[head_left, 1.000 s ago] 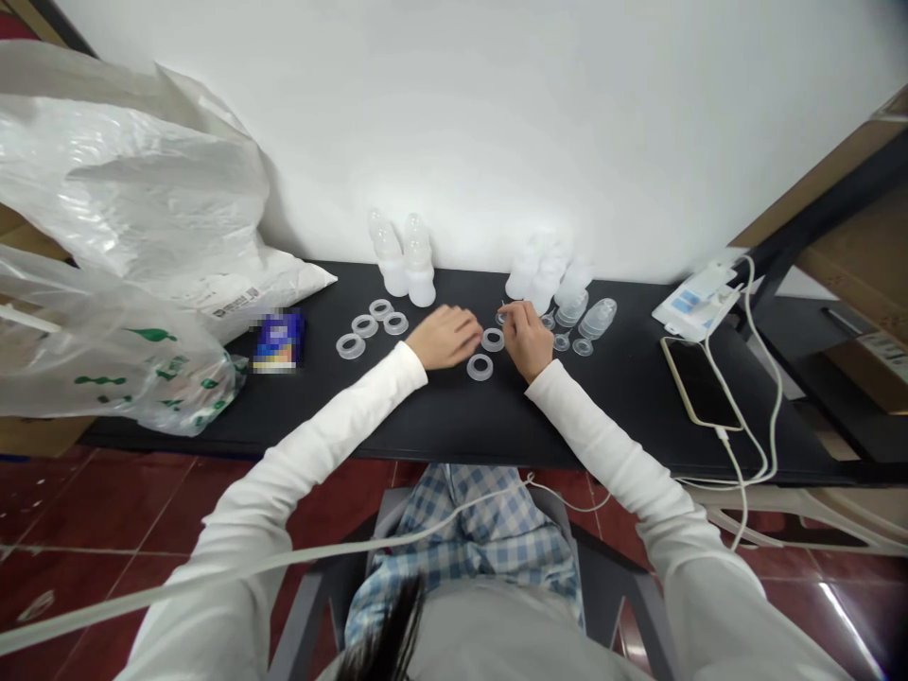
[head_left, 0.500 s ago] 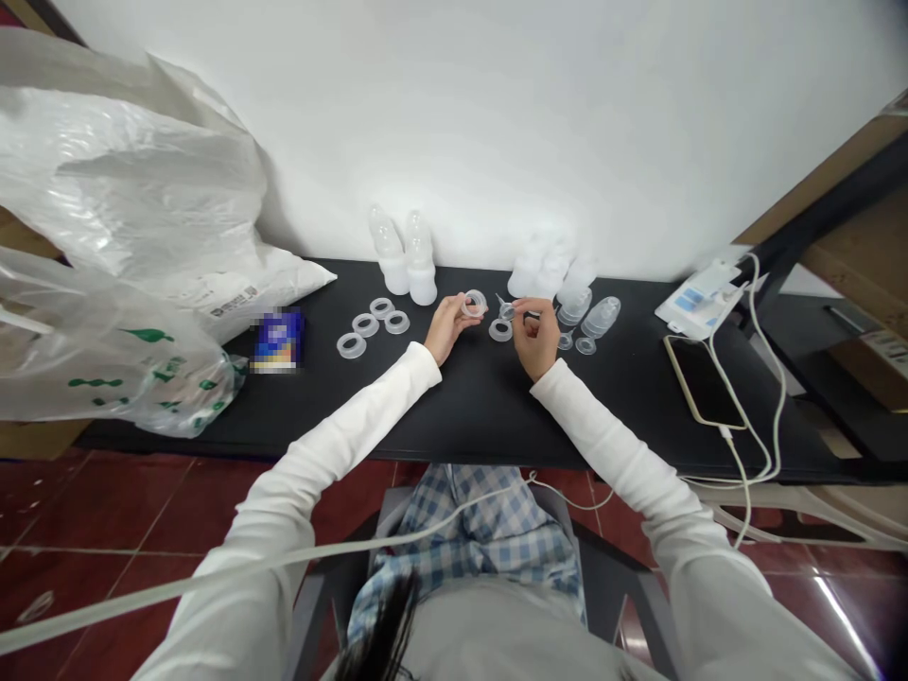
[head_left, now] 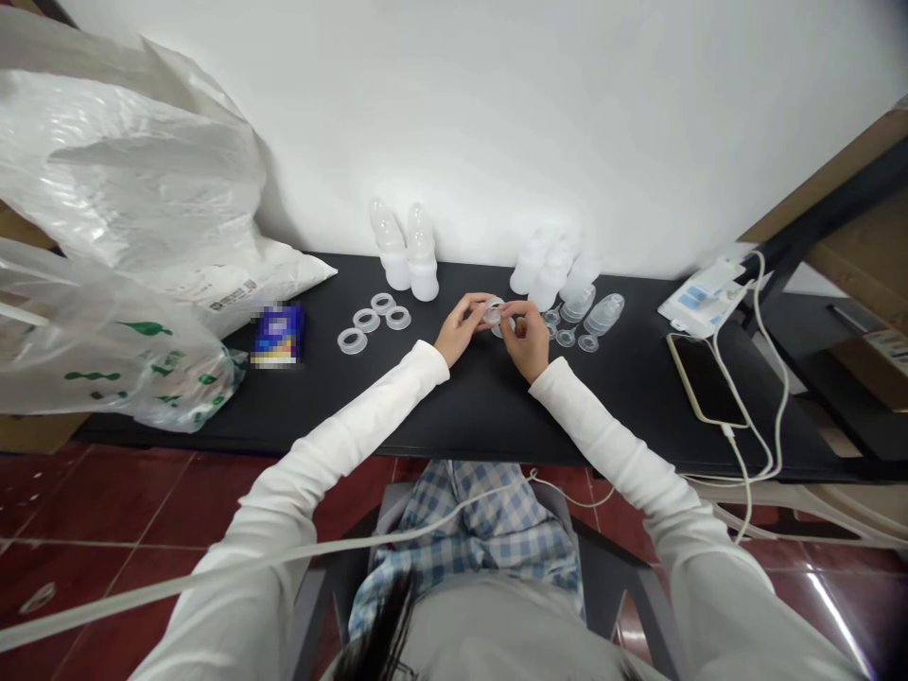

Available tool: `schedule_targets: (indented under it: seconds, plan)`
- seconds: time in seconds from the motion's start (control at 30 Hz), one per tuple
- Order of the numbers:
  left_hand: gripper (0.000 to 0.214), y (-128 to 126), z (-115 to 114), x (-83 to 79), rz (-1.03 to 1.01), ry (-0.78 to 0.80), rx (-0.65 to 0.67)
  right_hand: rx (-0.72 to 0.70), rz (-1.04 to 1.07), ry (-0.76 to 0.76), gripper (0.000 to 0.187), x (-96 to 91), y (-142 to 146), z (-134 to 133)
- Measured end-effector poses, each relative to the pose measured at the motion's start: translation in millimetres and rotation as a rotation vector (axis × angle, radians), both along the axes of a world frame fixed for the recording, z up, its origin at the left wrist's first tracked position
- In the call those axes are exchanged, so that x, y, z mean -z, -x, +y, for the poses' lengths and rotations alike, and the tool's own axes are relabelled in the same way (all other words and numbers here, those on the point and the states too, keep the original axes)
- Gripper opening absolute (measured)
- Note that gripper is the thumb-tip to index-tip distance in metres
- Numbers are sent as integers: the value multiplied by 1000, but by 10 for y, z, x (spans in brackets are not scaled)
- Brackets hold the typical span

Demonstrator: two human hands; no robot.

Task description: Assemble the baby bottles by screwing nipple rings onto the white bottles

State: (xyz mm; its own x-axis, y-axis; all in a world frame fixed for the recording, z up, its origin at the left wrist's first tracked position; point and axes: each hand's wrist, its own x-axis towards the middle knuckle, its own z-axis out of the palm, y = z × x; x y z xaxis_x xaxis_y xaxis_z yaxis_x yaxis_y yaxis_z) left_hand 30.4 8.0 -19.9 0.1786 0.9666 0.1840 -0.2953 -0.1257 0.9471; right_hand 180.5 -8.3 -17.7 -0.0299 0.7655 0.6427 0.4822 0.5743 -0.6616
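My left hand is closed round a clear bottle collar ring, held just above the black table. At the ring's right side, my right hand is pinched on a small clear teat-like piece, mostly hidden by the fingers and the ring. Under the hands lies another clear ring, partly covered. Several more collar rings lie to the left. Right of my right hand are small clear flanged pieces and clear domed caps. White bottle bodies stand behind them.
Two bottles with clear domed caps stand by the wall. A blue packet and large plastic bags are on the left. A phone with a white cable and a white-blue package lie on the right of the table.
My right hand has moved left with the small clear piece, up to the ring. My left hand has shifted slightly right with the ring, so both hands now meet.
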Motion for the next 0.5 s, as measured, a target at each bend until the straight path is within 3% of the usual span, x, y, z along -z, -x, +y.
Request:
schedule_targets:
  seconds: [0.13, 0.33, 0.5]
  plan:
    - [46, -29, -47, 1, 40, -71, 37, 66, -101, -41, 13, 4, 3, -12]
    - [52, -20, -76, -18, 44, -81, -20, 241, -198, -56, 28, -23, 16, -22]
    - [52, -6, -64, -1, 43, -86, -86, 147, -208, -39, 39, -38, 33, -18]
